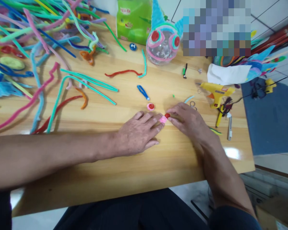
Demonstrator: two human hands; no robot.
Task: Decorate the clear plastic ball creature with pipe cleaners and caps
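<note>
My left hand [139,134] lies flat on the wooden table, fingers stretched out, its fingertips touching a small pink piece [163,119]. My right hand [188,119] pinches a small red disc [167,115] between thumb and forefinger, right against the pink piece. Just above my left fingertips lies a pink round piece with a red centre [150,106]. Beyond it is a folded blue pipe cleaner [143,92]. A clear ball [162,48] trimmed with pink, teal and blue fuzzy pieces stands at the back, with two red round eyes on it.
Loose coloured pipe cleaners [38,35] heap up on the left. A yellow glue gun [217,94] with a cord and a utility knife [229,127] lie on the right. A green package [134,22] stands at the back. The table's front edge runs below my arms.
</note>
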